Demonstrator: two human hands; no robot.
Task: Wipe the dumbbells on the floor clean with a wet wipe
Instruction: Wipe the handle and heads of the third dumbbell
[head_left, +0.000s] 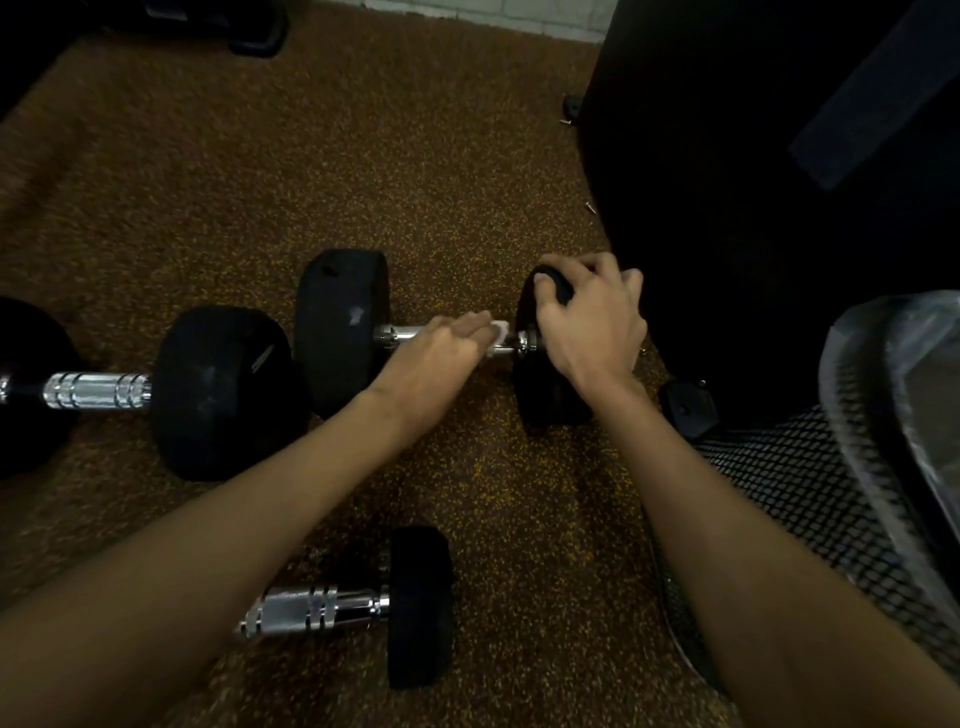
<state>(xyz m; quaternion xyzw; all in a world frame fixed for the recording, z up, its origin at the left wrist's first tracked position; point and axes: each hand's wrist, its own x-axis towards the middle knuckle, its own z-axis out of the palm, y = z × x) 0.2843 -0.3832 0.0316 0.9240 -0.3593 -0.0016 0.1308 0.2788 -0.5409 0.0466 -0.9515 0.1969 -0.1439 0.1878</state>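
The left hand (441, 348) holds a white wet wipe (497, 332) against the dumbbell (337, 322) at its chrome handle (400, 332), while the right hand (587, 322) grips its right end weight (550, 400).

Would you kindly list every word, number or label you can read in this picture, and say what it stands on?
None can be read.
On the middle dumbbell, a pale patch: too blurred to read.
On the left dumbbell, a pale streak: too blurred to read.
On the wet wipe: no print visible.
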